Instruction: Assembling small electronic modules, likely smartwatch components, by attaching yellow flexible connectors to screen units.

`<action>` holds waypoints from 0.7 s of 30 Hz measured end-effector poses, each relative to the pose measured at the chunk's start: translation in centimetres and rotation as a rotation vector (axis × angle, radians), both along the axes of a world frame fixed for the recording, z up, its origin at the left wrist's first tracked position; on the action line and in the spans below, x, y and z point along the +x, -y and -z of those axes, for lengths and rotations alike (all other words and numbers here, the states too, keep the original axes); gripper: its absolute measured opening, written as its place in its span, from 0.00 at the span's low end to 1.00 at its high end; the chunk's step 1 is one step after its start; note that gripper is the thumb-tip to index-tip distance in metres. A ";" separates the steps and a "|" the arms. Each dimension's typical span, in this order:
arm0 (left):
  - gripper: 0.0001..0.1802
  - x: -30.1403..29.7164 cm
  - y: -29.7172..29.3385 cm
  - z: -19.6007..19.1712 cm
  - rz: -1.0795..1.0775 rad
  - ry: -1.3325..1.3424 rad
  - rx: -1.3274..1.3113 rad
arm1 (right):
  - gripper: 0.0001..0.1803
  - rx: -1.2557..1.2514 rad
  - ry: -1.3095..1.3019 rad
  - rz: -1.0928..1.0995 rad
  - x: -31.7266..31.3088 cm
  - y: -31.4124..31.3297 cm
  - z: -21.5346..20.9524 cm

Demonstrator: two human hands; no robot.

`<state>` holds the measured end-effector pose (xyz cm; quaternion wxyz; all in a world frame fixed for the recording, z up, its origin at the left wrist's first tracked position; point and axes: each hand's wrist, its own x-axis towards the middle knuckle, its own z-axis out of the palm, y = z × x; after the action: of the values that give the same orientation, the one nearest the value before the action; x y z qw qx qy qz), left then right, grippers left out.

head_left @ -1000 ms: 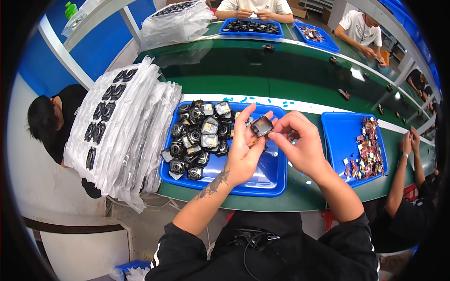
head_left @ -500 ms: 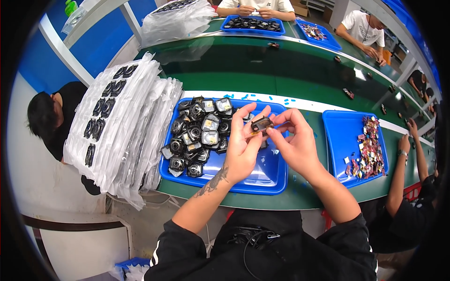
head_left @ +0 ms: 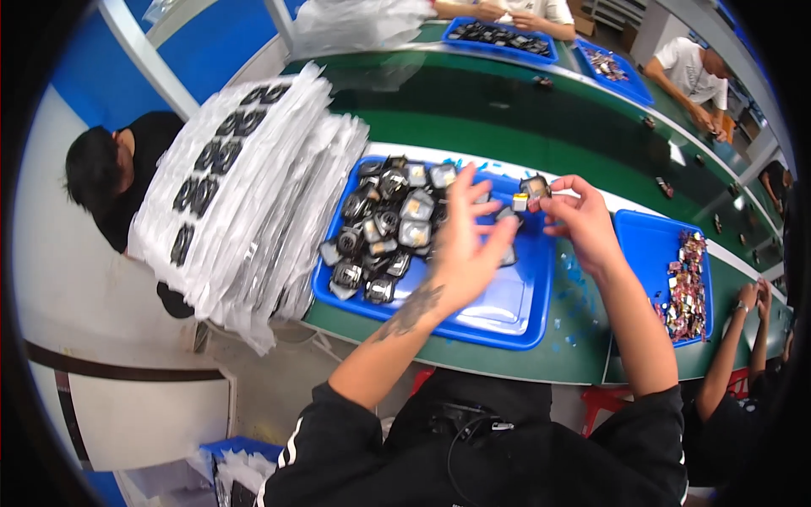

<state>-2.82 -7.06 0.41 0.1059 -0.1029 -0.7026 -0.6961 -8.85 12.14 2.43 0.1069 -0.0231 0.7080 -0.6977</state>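
My right hand (head_left: 583,220) pinches a small black plastic housing (head_left: 535,186) above the right rim of a blue tray (head_left: 507,325). A small silver-and-yellow block (head_left: 519,202) shows at the housing's lower left; whether it is attached I cannot tell. My left hand (head_left: 469,241) is over the tray, fingers spread and slightly blurred, apart from the housing, with nothing seen in it. Black round-faced housings (head_left: 394,183) and clear-windowed ones (head_left: 416,205) lie heaped in the tray's left side, partly hidden by my left hand.
Left of the tray rises a tall stack of white plastic-wrapped sheets (head_left: 253,169). A second blue tray (head_left: 646,245) on the right holds small colourful parts (head_left: 688,287). Beyond runs a green conveyor belt (head_left: 422,101). Blue scraps (head_left: 574,296) dot the table. Several co-workers sit around.
My hands have separated: the left let go of the housing and spread its fingers, while the right carried it rightward and up. The view has shifted, moving the scene in the picture.
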 end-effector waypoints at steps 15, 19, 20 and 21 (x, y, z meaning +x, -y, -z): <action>0.15 1.2 6.8 -1.8 -0.194 -0.169 -1.304 | 0.19 0.578 0.129 0.281 -15.0 -11.0 5.6; 0.08 0.7 6.0 -2.1 -0.066 -0.024 -0.714 | 0.17 0.482 -0.200 0.265 -12.2 -11.9 4.9; 0.08 0.9 5.0 -2.3 0.055 0.070 -0.295 | 0.16 0.485 -0.317 0.169 -10.9 -12.7 4.1; 0.08 1.0 3.5 -2.9 0.144 0.096 -0.081 | 0.15 0.504 -0.304 0.098 -9.2 -13.9 2.6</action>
<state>-1.84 -10.56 3.27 0.0173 -0.1238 -0.7251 -0.6772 -18.01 26.07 -0.21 -0.0315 -0.0659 0.8669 -0.4930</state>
